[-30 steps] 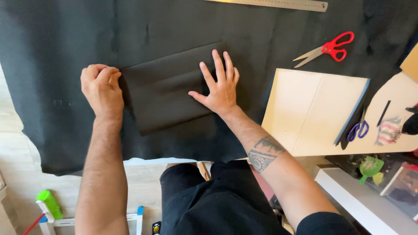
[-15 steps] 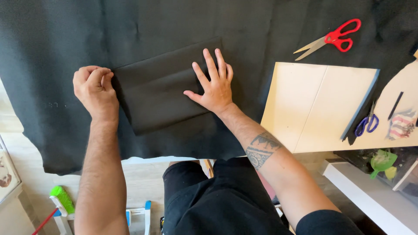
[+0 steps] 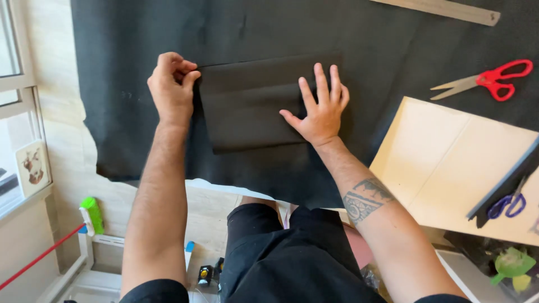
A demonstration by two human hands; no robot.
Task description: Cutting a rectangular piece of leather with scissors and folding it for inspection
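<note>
Black felt-like cloth, folded into a rectangle (image 3: 255,104), lies on a larger black sheet (image 3: 393,39) that covers the worktop. I see my left hand (image 3: 171,87) at the folded piece's left edge, grip closed, fingers and thumb pinching the upper left corner. My right hand (image 3: 320,109) lies flat on its right part, fingers spread, pressing and grasping nothing. The folded piece runs its long axis left to right between the two hands, with a fold line along that axis; both hands touch it, one at each end.

Right of the right hand, just beyond the sheet's edge, lies a pale cream board (image 3: 449,163) with a crease down it. Farther right and up from that hand, red-handled scissors (image 3: 488,78) rest on the black sheet, blades pointing left. Blue-handled scissors (image 3: 505,205) lie at the board's far right edge beside a dark strip. A long ruler (image 3: 443,10) lies above. I see no packages or signs near the hands.
</note>
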